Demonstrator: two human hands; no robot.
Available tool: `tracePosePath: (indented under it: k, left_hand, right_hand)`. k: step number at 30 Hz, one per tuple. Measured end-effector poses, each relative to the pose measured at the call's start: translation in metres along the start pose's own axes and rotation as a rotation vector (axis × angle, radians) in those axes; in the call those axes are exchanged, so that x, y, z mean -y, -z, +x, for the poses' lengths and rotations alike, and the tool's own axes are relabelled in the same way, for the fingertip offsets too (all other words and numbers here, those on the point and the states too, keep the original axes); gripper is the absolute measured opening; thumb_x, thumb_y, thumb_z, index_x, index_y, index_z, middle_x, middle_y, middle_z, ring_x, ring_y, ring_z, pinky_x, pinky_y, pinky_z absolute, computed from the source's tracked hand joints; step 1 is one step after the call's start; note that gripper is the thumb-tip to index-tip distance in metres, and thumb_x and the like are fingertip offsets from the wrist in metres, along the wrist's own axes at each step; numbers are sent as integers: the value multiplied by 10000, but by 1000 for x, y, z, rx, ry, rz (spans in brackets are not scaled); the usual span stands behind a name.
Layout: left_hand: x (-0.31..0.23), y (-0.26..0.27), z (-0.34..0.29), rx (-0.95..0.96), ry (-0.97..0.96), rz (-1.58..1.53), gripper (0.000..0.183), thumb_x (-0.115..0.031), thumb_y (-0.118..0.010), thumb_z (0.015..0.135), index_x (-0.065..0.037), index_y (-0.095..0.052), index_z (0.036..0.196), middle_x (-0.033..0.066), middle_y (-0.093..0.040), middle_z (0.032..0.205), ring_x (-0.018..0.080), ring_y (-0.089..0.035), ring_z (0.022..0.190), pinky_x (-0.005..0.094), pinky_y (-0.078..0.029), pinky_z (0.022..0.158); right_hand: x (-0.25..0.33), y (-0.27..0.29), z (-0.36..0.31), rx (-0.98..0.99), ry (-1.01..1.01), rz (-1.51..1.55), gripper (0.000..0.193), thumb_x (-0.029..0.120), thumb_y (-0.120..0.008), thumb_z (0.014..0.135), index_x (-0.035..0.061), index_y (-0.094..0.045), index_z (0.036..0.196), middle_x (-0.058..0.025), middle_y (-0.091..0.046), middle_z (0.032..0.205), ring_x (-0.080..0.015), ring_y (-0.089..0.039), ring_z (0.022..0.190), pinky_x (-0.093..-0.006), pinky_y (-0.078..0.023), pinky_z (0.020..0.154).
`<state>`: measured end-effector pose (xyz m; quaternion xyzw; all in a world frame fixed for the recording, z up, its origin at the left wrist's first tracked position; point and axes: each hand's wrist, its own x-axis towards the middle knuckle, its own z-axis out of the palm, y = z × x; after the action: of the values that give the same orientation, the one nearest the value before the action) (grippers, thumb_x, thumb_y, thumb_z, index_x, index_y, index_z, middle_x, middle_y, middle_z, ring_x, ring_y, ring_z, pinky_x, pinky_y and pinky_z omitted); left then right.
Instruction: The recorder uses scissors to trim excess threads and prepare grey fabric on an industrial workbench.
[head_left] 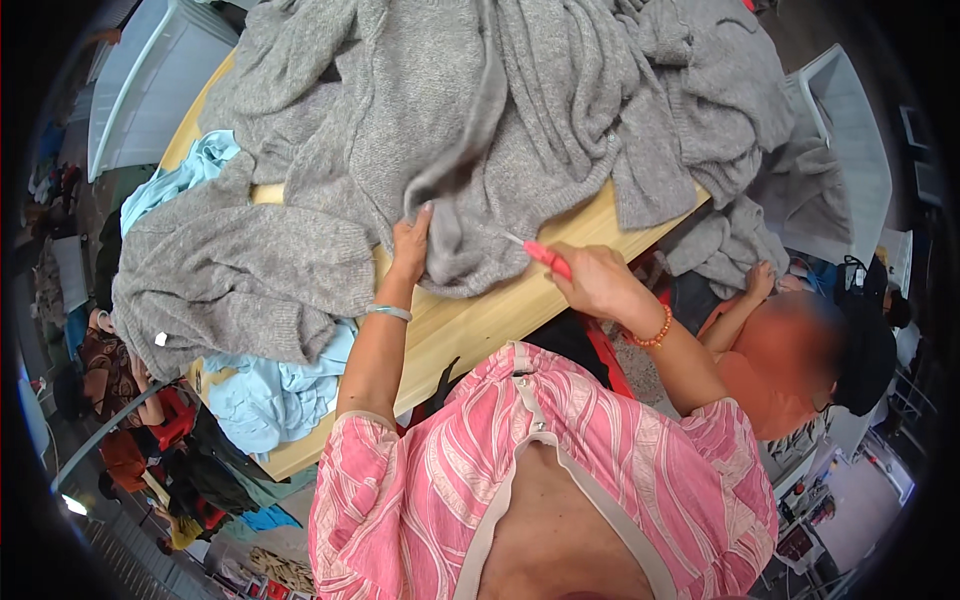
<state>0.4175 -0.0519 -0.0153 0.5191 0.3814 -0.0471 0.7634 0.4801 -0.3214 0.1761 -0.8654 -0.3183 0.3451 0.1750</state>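
Note:
A large heap of grey knitted sweaters (420,110) covers most of the wooden table before me. My left hand (409,248) is closed on the near edge of one grey sweater (462,262), thumb on top and the other fingers partly hidden by the knit. In my right hand (606,288) is a small tool with a pinkish-red handle (545,257) and a thin metal shaft. The shaft points left, its tip at the same sweater's edge; I cannot make out the tip's shape. A lifted fold above my left hand is blurred.
Light-blue cloth (275,400) lies on the table's (470,325) left end, beside a grey sweater (240,270). Pale plastic bins (160,85) stand far left and right. Close on my right, a co-worker in orange (775,360) has a hand on grey knitwear (730,245).

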Motion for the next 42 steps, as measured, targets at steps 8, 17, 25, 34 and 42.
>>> tracePosePath:
  k: [8,17,25,34,42]
  left_hand:
    - [1,12,-10,10,-110,25,279,-154,-591,876,-10,-581,1115,14,-623,1002,108,-564,920,248,-449,813]
    - [55,9,-63,-6,-55,34,316,-67,-589,854,16,-540,1154,63,-633,1006,128,-583,874,265,-459,801]
    - [21,9,-81,79,-80,-58,343,-180,-625,869,1,-532,1146,84,-576,1119,148,-532,1024,308,-413,916]
    - [30,8,-91,-65,-424,238,597,-157,-693,814,42,-395,1292,128,-521,1198,169,-513,1062,283,-395,930]
    - [7,13,-44,-121,-534,468,479,-115,-684,803,3,-492,1226,84,-573,1088,134,-555,909,261,-450,820]
  right_hand:
    - [-4,-24,-19,-24,25,42,224,221,-595,829,69,-571,992,-217,-613,742,-414,-600,714,-485,-472,644]
    - [2,-33,-44,68,-51,-16,177,196,-566,833,49,-590,928,-203,-626,727,-395,-622,740,-484,-483,653]
    - [-12,-46,-64,-169,-42,17,178,191,-586,829,52,-582,941,-206,-622,719,-391,-620,713,-471,-487,609]
    - [-5,-67,-73,-172,-50,26,174,194,-552,859,51,-568,956,-202,-622,728,-392,-618,709,-490,-484,605]
    - [2,-69,-71,-193,-39,42,171,196,-539,869,61,-573,969,-199,-628,745,-392,-619,718,-485,-488,614]
